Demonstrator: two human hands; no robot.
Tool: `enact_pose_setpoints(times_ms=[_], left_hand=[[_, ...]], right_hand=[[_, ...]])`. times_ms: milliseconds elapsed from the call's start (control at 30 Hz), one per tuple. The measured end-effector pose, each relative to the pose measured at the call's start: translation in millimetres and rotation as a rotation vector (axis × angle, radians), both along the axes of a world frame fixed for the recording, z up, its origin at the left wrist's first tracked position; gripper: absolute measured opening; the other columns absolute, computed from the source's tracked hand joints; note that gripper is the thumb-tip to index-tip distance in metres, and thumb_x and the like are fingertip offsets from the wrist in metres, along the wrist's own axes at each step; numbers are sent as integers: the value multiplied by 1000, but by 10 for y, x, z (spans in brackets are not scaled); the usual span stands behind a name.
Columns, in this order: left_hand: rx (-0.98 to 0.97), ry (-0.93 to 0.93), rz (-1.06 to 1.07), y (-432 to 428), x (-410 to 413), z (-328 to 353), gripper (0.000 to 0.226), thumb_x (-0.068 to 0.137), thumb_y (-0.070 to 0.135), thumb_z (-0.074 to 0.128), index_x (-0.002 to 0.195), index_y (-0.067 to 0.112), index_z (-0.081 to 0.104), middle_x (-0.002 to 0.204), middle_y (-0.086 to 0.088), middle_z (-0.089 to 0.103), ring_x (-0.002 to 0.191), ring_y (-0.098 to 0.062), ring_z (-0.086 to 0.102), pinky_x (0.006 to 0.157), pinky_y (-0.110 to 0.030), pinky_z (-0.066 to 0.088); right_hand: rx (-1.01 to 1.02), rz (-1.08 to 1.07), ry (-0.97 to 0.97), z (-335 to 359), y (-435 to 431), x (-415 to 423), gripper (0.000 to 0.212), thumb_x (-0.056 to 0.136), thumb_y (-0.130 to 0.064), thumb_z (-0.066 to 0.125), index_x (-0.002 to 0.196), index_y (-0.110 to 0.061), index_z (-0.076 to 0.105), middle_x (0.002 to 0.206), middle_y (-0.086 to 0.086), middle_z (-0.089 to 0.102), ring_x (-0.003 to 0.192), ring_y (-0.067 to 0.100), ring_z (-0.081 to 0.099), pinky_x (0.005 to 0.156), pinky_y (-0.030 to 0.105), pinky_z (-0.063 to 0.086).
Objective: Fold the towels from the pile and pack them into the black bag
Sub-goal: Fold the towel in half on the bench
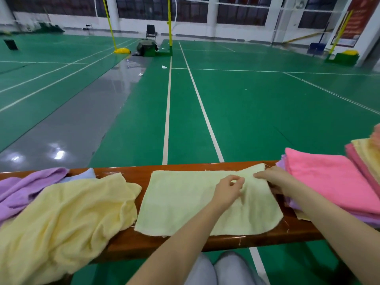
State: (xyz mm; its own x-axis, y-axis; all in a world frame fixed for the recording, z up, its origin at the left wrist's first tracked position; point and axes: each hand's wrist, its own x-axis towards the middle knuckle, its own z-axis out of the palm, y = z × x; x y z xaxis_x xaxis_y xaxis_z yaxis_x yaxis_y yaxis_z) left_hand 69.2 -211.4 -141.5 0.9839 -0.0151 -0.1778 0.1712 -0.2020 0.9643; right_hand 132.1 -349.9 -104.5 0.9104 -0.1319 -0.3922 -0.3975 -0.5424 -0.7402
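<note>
A pale green towel (181,202) lies spread flat on the brown wooden bench (160,243) in front of me. My left hand (228,191) pinches a fold of it near its right part. My right hand (273,178) grips the towel's far right corner, fingers curled over the edge. To the left lies a loose pile: a crumpled yellow towel (65,219), a purple towel (26,186) and a bit of a light blue one (86,174). On the right sits a stack of folded towels with a pink towel (333,177) on top. No black bag shows.
Further folded towels in pink and yellow (368,157) sit at the far right edge. Beyond the bench stretches a green court floor (246,99) with white lines, yellow net posts and a chair far off. My knees (218,270) are under the bench.
</note>
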Motion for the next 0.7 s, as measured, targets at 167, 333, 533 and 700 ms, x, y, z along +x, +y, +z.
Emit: enact_pose_setpoints(times_ms=[167, 333, 533, 700], left_hand=[[-204, 65, -113, 234, -135, 201, 49, 91, 40, 56, 131, 13, 45, 119, -5, 57, 98, -19, 58, 84, -31, 51], [-325, 49, -77, 928, -326, 409, 25, 85, 17, 64, 110, 17, 62, 96, 2, 67, 91, -16, 63, 78, -35, 54], [-158, 282, 329, 1953, -456, 195, 34, 89, 16, 56, 120, 1, 57, 109, -16, 65, 86, -24, 61, 78, -35, 50], [310, 329, 386, 2134, -470, -24, 44, 92, 18, 55, 132, 6, 43, 134, -9, 48, 119, -25, 49, 91, -33, 45]], right_hand=[[127, 144, 29, 395, 448, -153, 9, 86, -6, 60, 83, -1, 52, 62, 12, 52, 35, 12, 52, 34, 17, 41], [245, 352, 126, 559, 1244, -263, 24, 89, -7, 55, 109, 7, 55, 72, 12, 59, 55, 19, 60, 49, 26, 53], [252, 548, 241, 414, 2018, -512, 24, 95, -15, 50, 111, 2, 51, 91, 14, 63, 74, 22, 62, 67, 31, 56], [-331, 832, 62, 53, 1935, -697, 33, 91, -41, 54, 97, -9, 61, 76, -1, 56, 65, 11, 50, 62, 21, 43]])
